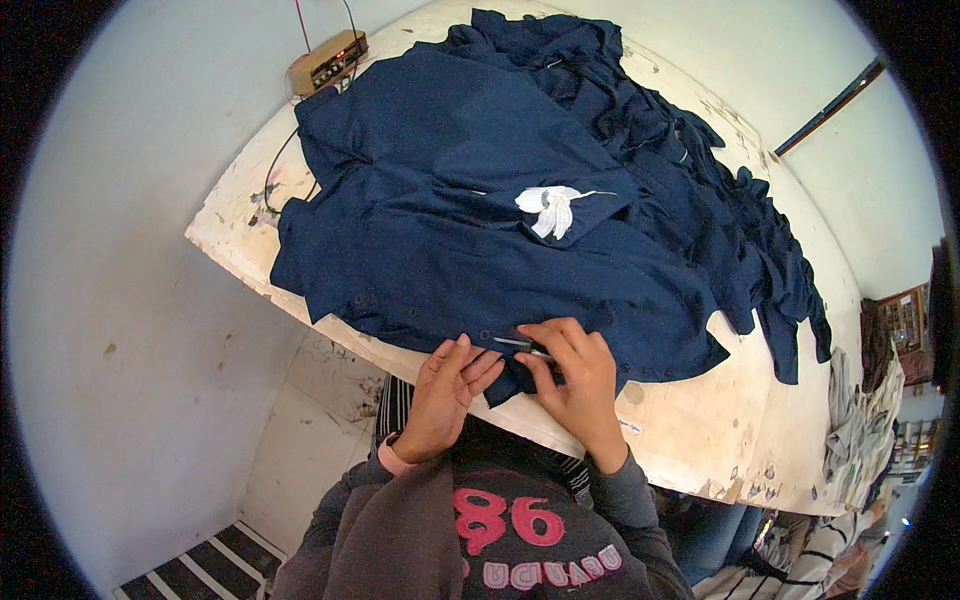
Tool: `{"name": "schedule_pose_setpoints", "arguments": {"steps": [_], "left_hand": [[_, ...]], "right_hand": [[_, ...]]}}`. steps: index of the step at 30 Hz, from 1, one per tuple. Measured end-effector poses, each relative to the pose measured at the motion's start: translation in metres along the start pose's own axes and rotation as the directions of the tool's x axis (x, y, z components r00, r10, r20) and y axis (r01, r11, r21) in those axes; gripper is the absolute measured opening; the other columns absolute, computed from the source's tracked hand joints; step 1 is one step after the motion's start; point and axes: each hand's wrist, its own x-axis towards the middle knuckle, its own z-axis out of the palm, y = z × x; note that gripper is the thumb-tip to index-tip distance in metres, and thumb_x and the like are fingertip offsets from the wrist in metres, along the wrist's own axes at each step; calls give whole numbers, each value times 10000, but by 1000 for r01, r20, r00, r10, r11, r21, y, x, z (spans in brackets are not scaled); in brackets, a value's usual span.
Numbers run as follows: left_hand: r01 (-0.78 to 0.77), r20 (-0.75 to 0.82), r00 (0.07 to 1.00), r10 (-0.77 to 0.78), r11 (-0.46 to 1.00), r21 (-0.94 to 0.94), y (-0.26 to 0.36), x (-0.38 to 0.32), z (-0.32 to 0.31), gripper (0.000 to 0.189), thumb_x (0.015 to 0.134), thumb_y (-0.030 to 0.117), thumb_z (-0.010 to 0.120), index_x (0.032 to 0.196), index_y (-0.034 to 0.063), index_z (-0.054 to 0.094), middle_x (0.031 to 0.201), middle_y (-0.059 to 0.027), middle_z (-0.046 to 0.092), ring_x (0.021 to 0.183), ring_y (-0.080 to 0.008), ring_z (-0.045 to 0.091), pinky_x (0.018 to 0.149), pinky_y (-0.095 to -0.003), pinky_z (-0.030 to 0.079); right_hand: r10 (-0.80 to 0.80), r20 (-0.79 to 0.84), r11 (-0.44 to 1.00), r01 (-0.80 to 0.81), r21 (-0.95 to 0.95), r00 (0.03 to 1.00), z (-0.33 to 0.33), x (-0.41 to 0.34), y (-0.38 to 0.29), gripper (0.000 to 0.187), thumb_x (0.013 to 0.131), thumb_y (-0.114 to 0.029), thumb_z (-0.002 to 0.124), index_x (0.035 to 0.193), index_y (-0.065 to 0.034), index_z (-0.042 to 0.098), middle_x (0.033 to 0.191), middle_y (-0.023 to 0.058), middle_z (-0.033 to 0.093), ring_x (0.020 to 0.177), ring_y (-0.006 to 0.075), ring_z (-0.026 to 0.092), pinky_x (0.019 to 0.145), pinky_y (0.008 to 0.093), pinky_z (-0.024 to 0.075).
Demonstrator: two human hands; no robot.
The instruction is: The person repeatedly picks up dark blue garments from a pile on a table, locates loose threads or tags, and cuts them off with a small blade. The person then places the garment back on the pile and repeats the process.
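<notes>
A dark navy garment (450, 247) with buttons along its near edge lies spread over the table. My left hand (454, 382) pinches that edge between thumb and fingers, close to a dark button (484, 335). In my right hand (570, 367) is a small metal-bladed tool (517, 343), perhaps thread snips; its tip points left towards the button and the fingers of my left hand. A white embroidered flower (551, 210) shows on the navy cloth beyond my right hand. The fingers hide most of the tool's handle.
Crumpled navy garments (675, 142) are heaped along the far right of the wooden table (697, 442). A small box with knobs and a lit display (330, 64) stands at the far left, with a black cable (271, 169) running from it. Grey and white cloth (855, 420) hangs at the right.
</notes>
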Motion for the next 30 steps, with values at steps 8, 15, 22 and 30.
{"name": "schedule_pose_setpoints", "arguments": {"steps": [8,15,22,30], "left_hand": [[15,-18,1000,-15,1000,28,5,-6,7,209,1067,260,548,1069,60,606,1081,-92,673,1141,-245,670,1069,-420,513],[107,100,989,-113,993,57,-4,-3,12,211,1065,252,552,1063,55,630,1177,-124,683,1199,-249,647,1087,-414,492],[171,110,976,-186,976,133,-20,1,21,219,1069,250,540,1047,55,637,1176,-160,688,1200,-300,653,1058,-446,521],[142,97,984,-152,985,100,-19,-3,35,219,1089,268,483,985,126,614,1100,-129,709,1159,-345,672,1020,-465,551]], "right_hand": [[-76,-13,997,77,14,997,11,1,-6,241,792,-105,772,1028,-90,726,917,37,680,746,216,619,660,324,398],[64,-57,980,-52,192,996,-3,-9,8,211,832,-124,748,1038,-95,720,979,54,694,785,234,642,675,334,408],[47,-107,996,-55,-69,993,-37,-25,23,265,815,-138,766,1075,-111,725,997,37,687,835,221,629,730,348,400],[12,-114,980,-35,-198,993,-43,-41,26,302,815,-151,761,1112,-134,711,1002,17,667,831,210,595,763,356,384]]}}
